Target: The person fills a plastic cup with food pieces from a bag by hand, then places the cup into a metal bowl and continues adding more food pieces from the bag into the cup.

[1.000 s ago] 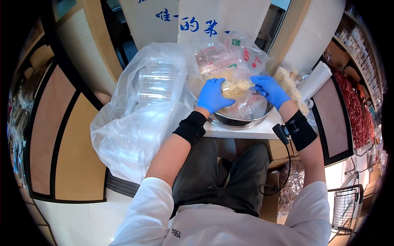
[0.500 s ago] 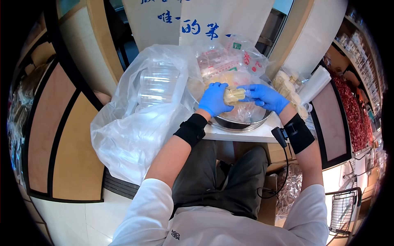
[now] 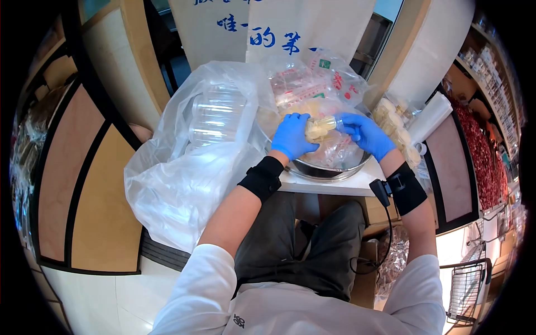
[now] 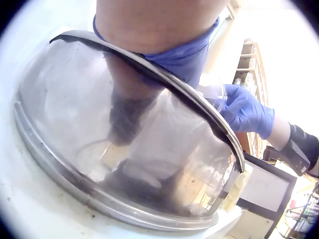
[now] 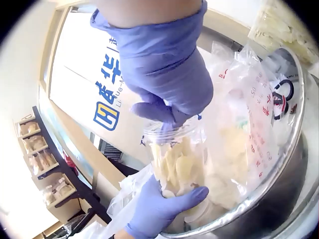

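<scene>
In the head view, my blue-gloved left hand (image 3: 291, 137) grips a clear plastic jar (image 3: 322, 129), tilted with its mouth to the right. Pale yellow slices (image 5: 182, 162) fill the jar in the right wrist view, the left thumb across its lower side. My gloved right hand (image 3: 368, 135) is at the mouth, fingertips dipping inside the rim; whether they pinch slices I cannot tell. Below is a steel basin (image 3: 326, 173) with clear, red-printed bags (image 3: 301, 84) and more slices. The left wrist view mostly shows the basin's shiny wall (image 4: 65, 99).
Left of the basin, a large translucent bag (image 3: 167, 184) contains stacked clear jars (image 3: 220, 114). Packed pale slices (image 3: 388, 114) and a roll of plastic bags (image 3: 430, 117) stand at the right. A printed board (image 3: 301, 22) rises behind. Black-handled scissors (image 5: 283, 97) lie inside the basin's far rim.
The jar has turned so its mouth points right and slightly up. My right hand drew back from it, then came in again with its fingers at the mouth. The left hand kept its grip.
</scene>
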`<action>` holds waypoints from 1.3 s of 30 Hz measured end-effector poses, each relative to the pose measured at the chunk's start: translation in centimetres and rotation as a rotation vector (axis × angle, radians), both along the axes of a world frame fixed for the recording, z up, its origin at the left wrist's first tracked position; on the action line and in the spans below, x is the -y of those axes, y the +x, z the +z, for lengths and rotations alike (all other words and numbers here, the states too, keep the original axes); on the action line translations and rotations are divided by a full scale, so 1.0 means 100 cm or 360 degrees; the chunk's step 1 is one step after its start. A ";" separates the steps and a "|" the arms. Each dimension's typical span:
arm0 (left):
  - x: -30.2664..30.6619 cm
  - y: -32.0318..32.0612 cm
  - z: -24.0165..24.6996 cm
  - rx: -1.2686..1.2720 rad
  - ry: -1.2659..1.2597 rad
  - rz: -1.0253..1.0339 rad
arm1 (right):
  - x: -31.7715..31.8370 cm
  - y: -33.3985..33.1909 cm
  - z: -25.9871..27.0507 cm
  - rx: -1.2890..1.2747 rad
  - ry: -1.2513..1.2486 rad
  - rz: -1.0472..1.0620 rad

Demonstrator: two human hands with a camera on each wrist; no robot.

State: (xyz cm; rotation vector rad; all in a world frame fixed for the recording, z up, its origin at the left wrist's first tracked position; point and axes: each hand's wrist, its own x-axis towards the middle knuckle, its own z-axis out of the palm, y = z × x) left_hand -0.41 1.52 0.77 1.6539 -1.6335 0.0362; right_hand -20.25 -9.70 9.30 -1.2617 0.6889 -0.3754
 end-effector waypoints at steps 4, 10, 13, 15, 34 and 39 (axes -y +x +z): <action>-0.002 -0.001 0.003 0.0003 0.0057 0.0054 | -0.011 -0.005 -0.003 0.0222 0.0160 -0.0117; 0.000 -0.004 0.003 0.0056 0.0215 0.0069 | -0.022 -0.001 0.006 -0.0029 -0.0377 0.0159; 0.001 -0.003 0.004 0.0055 0.0269 0.0112 | -0.019 0.008 -0.004 -0.0102 -0.0775 0.0306; 0.001 -0.003 0.005 0.0081 0.0290 0.0066 | -0.024 0.016 -0.003 -0.0106 -0.0610 0.0320; 0.014 0.016 0.002 -0.1152 -0.0066 0.0190 | 0.066 0.015 -0.117 -0.0345 -0.1599 -0.0355; 0.015 0.017 0.005 -0.1939 -0.0136 -0.0077 | 0.034 0.021 -0.119 -0.0581 -0.2047 -0.0424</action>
